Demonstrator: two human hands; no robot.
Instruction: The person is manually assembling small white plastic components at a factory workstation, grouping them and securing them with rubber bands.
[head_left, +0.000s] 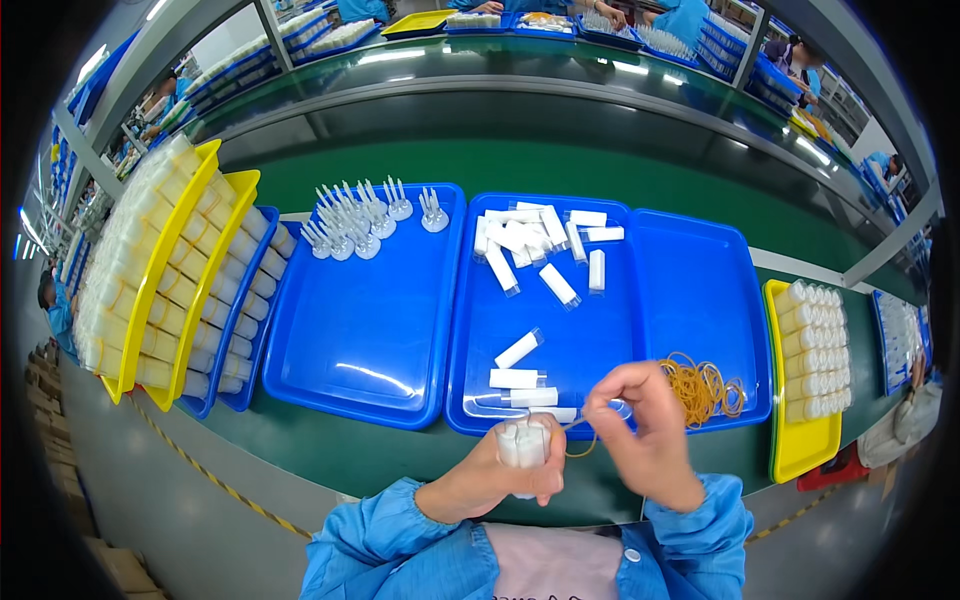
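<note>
My left hand (pixel 490 478) is wrapped round a bundle of short white cylinders (pixel 523 446), their ends facing up, just off the near edge of the middle blue tray (pixel 590 350). To the right, my right hand (pixel 645 432) pinches a tan rubber band (pixel 582 452) between thumb and fingertips. The band stretches across to the bundle; how far round it goes is hidden. Beyond the hands, several white cylinders with clear ends (pixel 519 348) lie loose in the middle tray. A heap of rubber bands (pixel 706 390) rests in the right blue tray (pixel 695 270).
In the left blue tray (pixel 350 340), clear spiky pieces on round bases (pixel 365 220) stand at the far side. Stacked yellow and blue trays of white bundles (pixel 180 280) rise at far left. A yellow tray (pixel 805 445) holds more bundles (pixel 812 350) at right. People work across the bench.
</note>
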